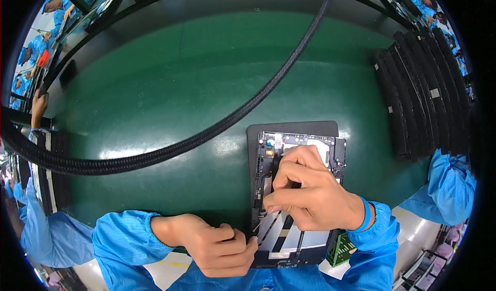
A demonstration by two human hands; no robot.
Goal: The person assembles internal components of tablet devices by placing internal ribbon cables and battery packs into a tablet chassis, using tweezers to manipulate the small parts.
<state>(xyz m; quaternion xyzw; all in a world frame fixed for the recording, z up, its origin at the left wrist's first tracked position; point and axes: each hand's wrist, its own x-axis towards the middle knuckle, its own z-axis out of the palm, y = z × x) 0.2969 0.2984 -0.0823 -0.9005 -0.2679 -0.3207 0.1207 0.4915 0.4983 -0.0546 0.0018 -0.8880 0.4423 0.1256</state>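
Observation:
An opened tablet (309, 242) lies on a dark pad (292, 128), its circuit board, flex cables and pale inner panels bare. Over its middle, my right hand (312, 193) is closed, thumb and forefinger pinched together close above the left side. Whatever sits in that pinch is too small or hidden to make out. At the tablet's lower left edge my left hand (219, 247) has its fingers curled, the fingertips against that edge. The right hand covers much of the tablet's centre.
A thick black braided hose (227, 119) arcs across the green tabletop (165, 95). Black trays (423, 95) stand stacked at the right; more dark slabs (51, 172) are at the left. A green circuit board (339, 250) shows below the tablet. Blue-sleeved co-workers sit on both sides.

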